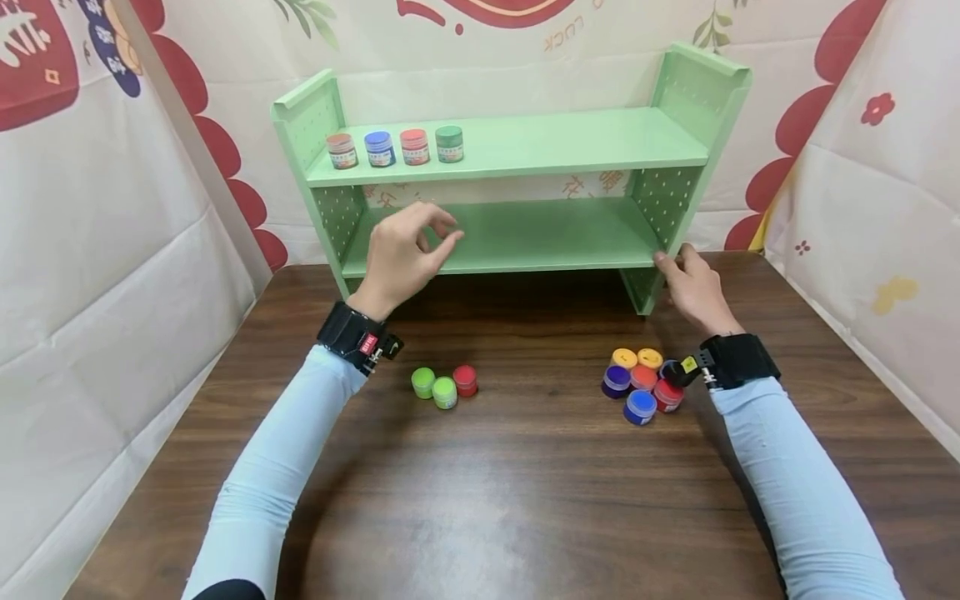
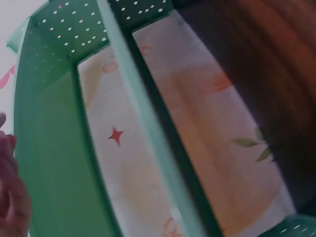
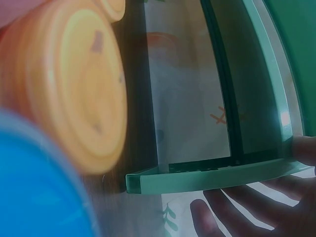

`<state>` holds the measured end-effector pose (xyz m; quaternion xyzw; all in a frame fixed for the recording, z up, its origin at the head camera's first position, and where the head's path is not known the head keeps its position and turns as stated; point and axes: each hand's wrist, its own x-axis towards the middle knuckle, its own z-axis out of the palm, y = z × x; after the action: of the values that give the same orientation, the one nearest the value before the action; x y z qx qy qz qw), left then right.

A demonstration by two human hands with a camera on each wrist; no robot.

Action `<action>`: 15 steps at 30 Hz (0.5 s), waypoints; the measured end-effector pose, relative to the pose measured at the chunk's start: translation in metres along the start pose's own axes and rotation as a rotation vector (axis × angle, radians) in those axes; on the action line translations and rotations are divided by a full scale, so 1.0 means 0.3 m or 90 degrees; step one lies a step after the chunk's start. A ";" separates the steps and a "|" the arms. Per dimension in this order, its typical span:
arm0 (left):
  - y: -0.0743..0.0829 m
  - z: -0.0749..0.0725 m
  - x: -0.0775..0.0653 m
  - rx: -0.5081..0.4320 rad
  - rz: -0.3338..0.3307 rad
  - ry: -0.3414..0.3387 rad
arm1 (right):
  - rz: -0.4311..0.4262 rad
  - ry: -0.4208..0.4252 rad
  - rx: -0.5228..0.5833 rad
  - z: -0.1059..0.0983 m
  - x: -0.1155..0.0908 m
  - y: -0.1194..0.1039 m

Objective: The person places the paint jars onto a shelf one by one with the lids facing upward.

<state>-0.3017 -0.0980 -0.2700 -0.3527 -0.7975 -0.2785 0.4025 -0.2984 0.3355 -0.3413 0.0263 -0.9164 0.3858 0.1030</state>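
A light green two-tier shelf [image 1: 525, 268] stands at the back of the table. My left hand [image 1: 405, 254] hovers before its lower tier, fingers loosely bent, thumb and index finger apart with nothing between them. In the left wrist view, only some fingers [image 2: 12, 192] show at the left edge. My right hand [image 1: 696, 292] grips the shelf's right side panel [image 3: 212, 180], thumb on the inner side and fingers along the outer side. Four paint jars, brown [image 1: 342, 152], blue [image 1: 380, 150], red [image 1: 415, 147] and dark green [image 1: 450, 145], stand in a row on the upper tier's left part.
On the table's left-middle are two light green jars [image 1: 445, 393] and a red jar [image 1: 465, 381]. Several jars cluster below my right wrist, among them a blue jar [image 1: 640, 408] and a yellow jar [image 3: 89, 94]. Printed cloth [image 1: 112, 275] surrounds the table [image 1: 525, 500].
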 end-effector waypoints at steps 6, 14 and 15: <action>-0.009 0.037 -0.089 -0.066 -0.078 -0.227 | 0.004 -0.006 0.001 0.004 0.003 0.004; -0.015 0.078 -0.166 -0.064 -0.173 -0.579 | -0.001 -0.001 0.006 0.005 0.000 -0.002; -0.016 0.079 -0.172 -0.064 -0.179 -0.607 | -0.001 -0.002 0.007 0.006 0.002 -0.003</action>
<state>-0.2941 -0.1010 -0.3263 -0.3489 -0.9181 -0.1761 -0.0659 -0.2991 0.3336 -0.3417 0.0283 -0.9143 0.3910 0.1020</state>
